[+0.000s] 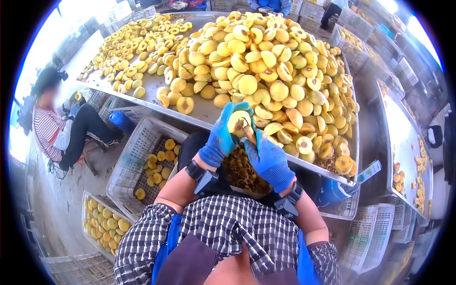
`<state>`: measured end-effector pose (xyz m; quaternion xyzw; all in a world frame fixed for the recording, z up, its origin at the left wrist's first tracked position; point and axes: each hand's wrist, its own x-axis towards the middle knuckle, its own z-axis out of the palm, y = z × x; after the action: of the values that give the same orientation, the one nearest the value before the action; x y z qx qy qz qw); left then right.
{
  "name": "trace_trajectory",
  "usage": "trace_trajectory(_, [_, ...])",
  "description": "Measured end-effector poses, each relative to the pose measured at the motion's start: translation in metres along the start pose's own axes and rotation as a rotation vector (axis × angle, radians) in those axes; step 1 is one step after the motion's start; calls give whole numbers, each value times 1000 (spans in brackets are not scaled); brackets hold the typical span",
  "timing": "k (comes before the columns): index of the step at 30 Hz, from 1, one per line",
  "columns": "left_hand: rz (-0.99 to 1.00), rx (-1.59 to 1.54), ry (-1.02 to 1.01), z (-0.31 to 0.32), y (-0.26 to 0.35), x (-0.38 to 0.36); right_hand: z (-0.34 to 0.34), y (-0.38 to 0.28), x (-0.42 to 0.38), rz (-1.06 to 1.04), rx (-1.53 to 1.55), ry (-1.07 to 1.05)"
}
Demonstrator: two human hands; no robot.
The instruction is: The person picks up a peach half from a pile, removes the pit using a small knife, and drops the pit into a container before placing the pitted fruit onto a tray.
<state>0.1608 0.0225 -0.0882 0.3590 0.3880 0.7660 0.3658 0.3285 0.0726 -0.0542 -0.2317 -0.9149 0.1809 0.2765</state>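
Head view: I see my blue-gloved left hand (222, 137) grasping a yellow halved peach (239, 122), raised just above the near edge of the metal desk (204, 111). My blue-gloved right hand (270, 159) touches its lower side, fingers curled; whether it grips a tool I cannot tell.

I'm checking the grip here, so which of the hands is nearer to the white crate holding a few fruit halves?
Left. The left hand is just right of the white crate, holding a peach half; the right hand lies farther right, beyond the left.
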Motion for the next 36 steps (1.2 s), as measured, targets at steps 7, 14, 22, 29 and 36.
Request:
trace_trajectory(7, [-70,69,-198,2,7,-9,-2,3,-14,-190,-225,-70])
trace_trajectory(14, [64,576,-367,8,32,-3,15,27,-32,-14,336,-240])
trace_trajectory(22, [-231,308,-298,17,26,5,-1,21,-32,735,1370,-633])
trace_trajectory(29, [-264,230,-272,21,14,5,17,42,-40,555,1297,-512])
trace_trajectory(36, [-503,261,-364,15,2,13,9,34,-44,491,973,-481])
